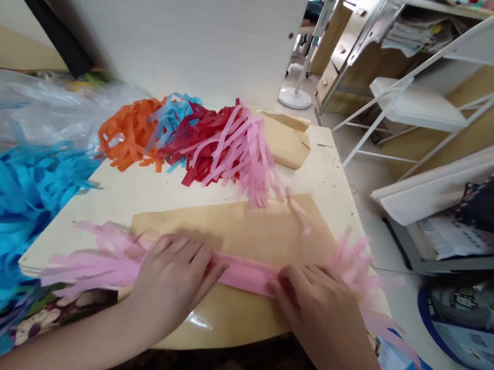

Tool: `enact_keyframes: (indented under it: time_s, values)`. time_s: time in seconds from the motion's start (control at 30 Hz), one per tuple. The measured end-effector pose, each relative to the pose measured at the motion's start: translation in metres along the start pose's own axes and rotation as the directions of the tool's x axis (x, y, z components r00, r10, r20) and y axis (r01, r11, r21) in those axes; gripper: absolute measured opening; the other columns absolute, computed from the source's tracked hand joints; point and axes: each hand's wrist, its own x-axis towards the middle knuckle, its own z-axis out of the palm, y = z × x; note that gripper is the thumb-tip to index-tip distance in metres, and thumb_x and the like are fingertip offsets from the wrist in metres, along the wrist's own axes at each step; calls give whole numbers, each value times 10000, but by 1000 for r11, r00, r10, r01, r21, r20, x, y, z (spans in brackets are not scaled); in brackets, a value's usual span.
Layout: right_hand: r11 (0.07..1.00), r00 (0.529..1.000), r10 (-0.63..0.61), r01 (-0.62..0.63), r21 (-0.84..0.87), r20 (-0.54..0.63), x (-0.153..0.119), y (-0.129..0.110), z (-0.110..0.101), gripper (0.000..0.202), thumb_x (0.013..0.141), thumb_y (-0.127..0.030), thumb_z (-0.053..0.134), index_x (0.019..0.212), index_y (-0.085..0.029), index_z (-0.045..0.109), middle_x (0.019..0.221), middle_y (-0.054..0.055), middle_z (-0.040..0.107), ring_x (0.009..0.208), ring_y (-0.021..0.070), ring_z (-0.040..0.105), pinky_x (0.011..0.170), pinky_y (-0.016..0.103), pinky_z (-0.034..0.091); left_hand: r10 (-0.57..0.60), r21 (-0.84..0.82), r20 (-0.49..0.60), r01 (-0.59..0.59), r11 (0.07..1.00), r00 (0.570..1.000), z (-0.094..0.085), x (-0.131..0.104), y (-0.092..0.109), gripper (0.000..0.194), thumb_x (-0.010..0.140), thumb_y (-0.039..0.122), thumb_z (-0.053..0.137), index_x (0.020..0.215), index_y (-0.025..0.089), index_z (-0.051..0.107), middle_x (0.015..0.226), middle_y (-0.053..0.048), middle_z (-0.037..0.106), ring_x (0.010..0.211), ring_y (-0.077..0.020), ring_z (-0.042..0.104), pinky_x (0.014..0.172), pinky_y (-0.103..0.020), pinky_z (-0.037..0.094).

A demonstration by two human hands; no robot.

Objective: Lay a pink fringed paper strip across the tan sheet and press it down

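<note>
A strip of pink tissue paper [246, 275] with fringed ends lies across a sheet of brown paper [263, 230]. My left hand [177, 270] grips the strip left of its middle, fingers curled over the far edge and thumb on the near side. On the right, my right hand [312, 292] pinches the same strip in a like way. Between the hands the strip looks folded into a narrow band. Loose pink fringe [98, 262] spreads out beyond my left hand, and more fringe [355, 267] spreads past my right. My palms hide the parts of the strip under them.
Orange [128, 131], red [206, 148] and pink tassels [255, 155] lie at the back of the white board [112, 190], beside a folded brown paper piece [285, 141]. A blue fringe heap [11, 195] sits left. A white folding chair [419, 105] stands back right.
</note>
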Motion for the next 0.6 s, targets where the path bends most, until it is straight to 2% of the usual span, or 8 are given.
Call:
enact_keyframes:
  time_s: [0.1, 0.27, 0.6]
  values:
    - [999, 1000, 5, -6, -34, -6, 0, 1, 2, 274, 813, -229, 364, 562, -189, 467, 509, 7, 508, 500, 142, 454, 515, 267, 269, 5, 14, 12, -5, 1000, 1000, -1, 0, -2, 295, 793, 276, 366, 541, 167, 473, 509, -25, 483, 532, -172, 445, 544, -300, 304]
    - [999, 1000, 14, -13, -51, 9, -1, 2, 3, 223, 782, -225, 428, 568, -189, 477, 535, 9, 530, 519, 155, 458, 527, 274, 269, 82, -13, 104, -81, 997, 991, -5, 1, -6, 278, 796, 222, 323, 580, 167, 487, 522, -21, 485, 531, -177, 441, 540, -304, 288]
    - [993, 999, 46, -46, -105, -7, 0, 2, 2, 258, 781, -222, 442, 530, -190, 494, 497, 2, 529, 511, 159, 463, 581, 290, 268, 34, 93, 129, -46, 995, 991, -1, 5, -7, 270, 801, 262, 335, 578, 171, 456, 506, -17, 485, 516, -169, 459, 550, -302, 303]
